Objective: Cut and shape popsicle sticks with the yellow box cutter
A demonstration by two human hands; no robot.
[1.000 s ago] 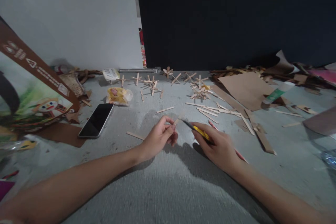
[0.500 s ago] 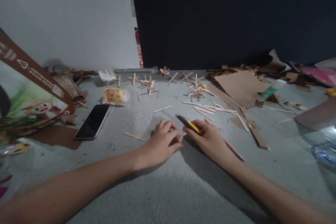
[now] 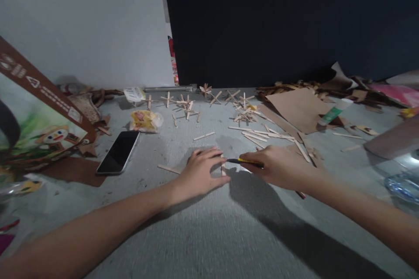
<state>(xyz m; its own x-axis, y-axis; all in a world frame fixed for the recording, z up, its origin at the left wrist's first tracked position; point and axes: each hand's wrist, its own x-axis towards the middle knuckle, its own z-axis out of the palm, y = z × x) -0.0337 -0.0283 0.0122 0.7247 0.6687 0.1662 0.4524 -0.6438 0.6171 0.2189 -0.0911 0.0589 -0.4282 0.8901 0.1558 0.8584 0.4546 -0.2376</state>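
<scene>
My left hand (image 3: 203, 171) rests on the grey table, fingers bent. It pins a short wooden craft stick (image 3: 223, 169) that stands out between its fingertips and thumb. Gripped in my right hand (image 3: 278, 165) is a yellow and black utility knife (image 3: 250, 163). Its dark tip points left and reaches the stick or just beside it; whether it touches, I cannot tell. A loose craft stick (image 3: 168, 168) lies left of my left hand, partly covered by it. Ahead of my hands lies another single stick (image 3: 204, 136).
Several loose sticks (image 3: 255, 134) and crossed-stick pieces (image 3: 188, 105) lie toward the back. A phone (image 3: 118, 152), yellow packet (image 3: 146, 120) and printed bag (image 3: 42, 117) are at left. At right are cardboard (image 3: 299, 109), a glue tube (image 3: 336, 112) and a tumbler (image 3: 393, 137).
My right hand has turned and shifted right, swinging the knife from pointing up and away to nearly level, its tip toward the stick. My left fingers have stretched a little over the stick.
</scene>
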